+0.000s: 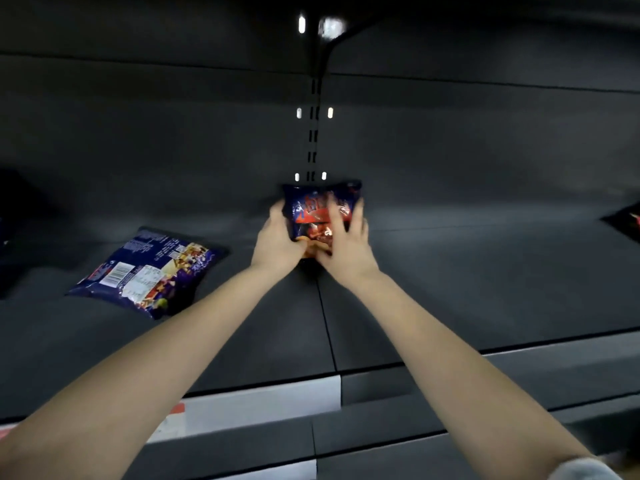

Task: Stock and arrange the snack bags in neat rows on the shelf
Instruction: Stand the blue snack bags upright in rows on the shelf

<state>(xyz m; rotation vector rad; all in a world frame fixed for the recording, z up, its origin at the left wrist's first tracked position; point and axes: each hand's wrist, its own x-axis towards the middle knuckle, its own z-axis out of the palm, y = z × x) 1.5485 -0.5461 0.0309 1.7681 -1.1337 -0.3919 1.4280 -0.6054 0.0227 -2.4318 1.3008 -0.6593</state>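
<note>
Dark shelf (450, 289); left hand (277, 237), right hand (346, 240) grip snack bag (311, 209), seemingly upright.

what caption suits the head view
Left hand and right hand hold a dark blue foil snack bag on the dark metal shelf

Blue snack bag (320, 211), red-orange print: upright at the back of the dark shelf (450, 271), by the centre seam, front facing out. Second bag (149, 271), same blue, lies flat with barcode side up, well apart on the left.
</note>
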